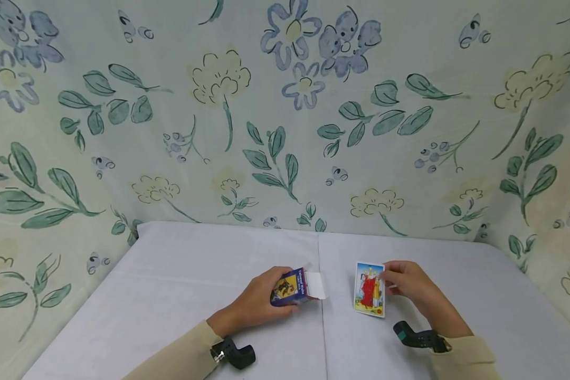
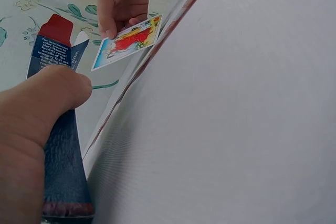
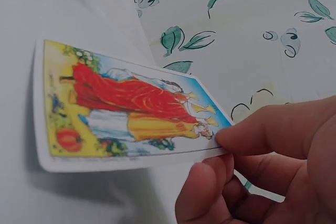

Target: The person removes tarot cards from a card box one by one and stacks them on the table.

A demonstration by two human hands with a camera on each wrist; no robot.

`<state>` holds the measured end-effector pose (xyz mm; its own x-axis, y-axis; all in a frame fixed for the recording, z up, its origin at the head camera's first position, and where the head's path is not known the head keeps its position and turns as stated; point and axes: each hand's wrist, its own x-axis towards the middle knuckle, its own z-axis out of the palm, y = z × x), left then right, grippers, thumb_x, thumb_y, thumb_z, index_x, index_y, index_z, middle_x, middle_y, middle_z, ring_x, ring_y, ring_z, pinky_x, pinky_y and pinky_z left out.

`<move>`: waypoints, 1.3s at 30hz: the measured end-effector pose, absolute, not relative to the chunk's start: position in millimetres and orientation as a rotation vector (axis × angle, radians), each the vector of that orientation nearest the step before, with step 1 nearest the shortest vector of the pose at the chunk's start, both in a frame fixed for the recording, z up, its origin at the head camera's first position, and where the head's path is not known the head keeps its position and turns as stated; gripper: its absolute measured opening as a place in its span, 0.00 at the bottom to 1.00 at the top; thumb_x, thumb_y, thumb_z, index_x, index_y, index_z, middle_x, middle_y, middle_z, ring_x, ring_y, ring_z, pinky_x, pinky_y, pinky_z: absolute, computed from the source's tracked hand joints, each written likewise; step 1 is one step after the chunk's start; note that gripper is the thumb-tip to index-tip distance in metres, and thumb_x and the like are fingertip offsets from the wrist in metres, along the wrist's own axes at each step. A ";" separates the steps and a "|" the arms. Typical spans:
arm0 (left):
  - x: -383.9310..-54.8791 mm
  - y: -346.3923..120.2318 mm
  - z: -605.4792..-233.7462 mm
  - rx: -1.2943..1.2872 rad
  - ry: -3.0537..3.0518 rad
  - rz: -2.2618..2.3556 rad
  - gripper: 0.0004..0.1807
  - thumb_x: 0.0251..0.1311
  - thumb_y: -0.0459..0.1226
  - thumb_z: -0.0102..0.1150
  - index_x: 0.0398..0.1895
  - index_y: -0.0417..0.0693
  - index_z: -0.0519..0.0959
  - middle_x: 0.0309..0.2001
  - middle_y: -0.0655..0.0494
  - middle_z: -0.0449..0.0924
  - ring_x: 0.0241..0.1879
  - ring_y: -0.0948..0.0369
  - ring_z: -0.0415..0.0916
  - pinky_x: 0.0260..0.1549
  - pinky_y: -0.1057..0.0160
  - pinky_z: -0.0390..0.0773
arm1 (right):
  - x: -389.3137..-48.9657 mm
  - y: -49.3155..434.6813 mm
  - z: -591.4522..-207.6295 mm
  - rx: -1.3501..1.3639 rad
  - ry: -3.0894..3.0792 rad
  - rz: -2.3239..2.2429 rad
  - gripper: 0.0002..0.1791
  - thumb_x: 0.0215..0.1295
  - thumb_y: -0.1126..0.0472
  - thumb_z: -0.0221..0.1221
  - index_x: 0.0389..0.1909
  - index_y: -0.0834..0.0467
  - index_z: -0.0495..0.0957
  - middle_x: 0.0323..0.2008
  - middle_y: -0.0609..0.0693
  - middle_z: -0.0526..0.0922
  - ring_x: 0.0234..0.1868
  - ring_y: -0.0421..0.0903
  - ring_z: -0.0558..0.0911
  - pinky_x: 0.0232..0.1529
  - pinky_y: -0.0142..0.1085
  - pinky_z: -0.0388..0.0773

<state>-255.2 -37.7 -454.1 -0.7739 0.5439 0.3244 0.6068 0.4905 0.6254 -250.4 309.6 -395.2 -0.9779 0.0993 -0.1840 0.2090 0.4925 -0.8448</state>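
Note:
My left hand grips a dark blue tarot card box from its left side, thumb along the near edge. The box's white end flap stands out toward the right, and a red tuck flap shows in the left wrist view. To the right, my right hand pinches a tarot card by its right edge between thumb and fingers. The card is face up, with a red-robed figure, a yellow-clad one and golden cups. It tilts close over the white cloth, casting a shadow below.
A white cloth with a crease down its middle covers the table. Floral fabric hangs behind it and along both sides. Black wrist cameras are strapped at both wrists, over beige sleeves.

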 end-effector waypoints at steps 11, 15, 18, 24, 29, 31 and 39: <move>-256.4 -37.6 -455.3 -1.033 -2.626 -1.156 0.41 0.51 0.57 0.67 0.67 0.58 0.63 0.53 0.65 0.71 0.45 0.68 0.70 0.44 0.66 0.73 | -250.4 307.5 -403.8 0.315 2.790 -1.361 0.20 0.63 0.58 0.62 0.49 0.68 0.76 0.43 0.60 0.80 0.36 0.48 0.78 0.37 0.36 0.80; -257.7 -37.7 -455.6 -1.059 -2.602 -1.163 0.40 0.52 0.57 0.66 0.66 0.57 0.63 0.53 0.64 0.72 0.45 0.68 0.70 0.44 0.67 0.74 | -250.6 306.8 -407.0 0.325 2.817 -1.322 0.19 0.63 0.58 0.62 0.48 0.68 0.76 0.38 0.58 0.81 0.34 0.48 0.78 0.35 0.35 0.80; -258.4 -37.8 -455.1 -1.070 -2.593 -1.160 0.40 0.52 0.56 0.67 0.66 0.57 0.63 0.53 0.64 0.72 0.45 0.68 0.70 0.44 0.67 0.74 | -251.6 306.0 -410.7 0.329 2.829 -1.302 0.18 0.62 0.58 0.62 0.47 0.67 0.76 0.35 0.55 0.81 0.32 0.48 0.77 0.33 0.32 0.79; -259.1 -38.6 -456.0 -1.080 -2.575 -1.155 0.40 0.52 0.55 0.67 0.66 0.57 0.63 0.53 0.64 0.72 0.45 0.68 0.70 0.43 0.67 0.74 | -253.1 303.2 -414.2 0.317 2.841 -1.302 0.19 0.61 0.58 0.63 0.47 0.67 0.76 0.32 0.54 0.83 0.30 0.47 0.78 0.29 0.30 0.77; -259.2 -38.4 -456.2 -1.083 -2.572 -1.149 0.40 0.52 0.56 0.67 0.66 0.56 0.63 0.53 0.63 0.72 0.46 0.68 0.70 0.45 0.66 0.74 | -254.4 302.1 -417.3 0.325 2.847 -1.315 0.18 0.60 0.59 0.64 0.46 0.66 0.76 0.31 0.53 0.83 0.28 0.45 0.78 0.27 0.28 0.75; -259.0 -38.3 -456.0 -1.080 -2.574 -1.146 0.40 0.52 0.56 0.67 0.66 0.56 0.63 0.53 0.63 0.72 0.45 0.68 0.70 0.45 0.66 0.74 | -254.7 301.7 -418.4 0.324 2.844 -1.320 0.18 0.60 0.59 0.64 0.46 0.66 0.76 0.31 0.53 0.83 0.28 0.45 0.78 0.27 0.27 0.74; -257.7 -38.6 -454.3 -1.080 -2.572 -1.149 0.40 0.52 0.55 0.67 0.66 0.55 0.63 0.53 0.62 0.72 0.45 0.68 0.70 0.44 0.67 0.74 | -254.0 300.4 -421.1 0.325 2.849 -1.303 0.18 0.61 0.58 0.64 0.45 0.68 0.77 0.34 0.56 0.82 0.31 0.47 0.78 0.27 0.27 0.74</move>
<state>-257.7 -38.6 -454.3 -0.7370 0.5603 0.3779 0.6554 0.4558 0.6022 -254.0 300.4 -421.1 -0.9787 0.1897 -0.0784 0.1834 0.6364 -0.7492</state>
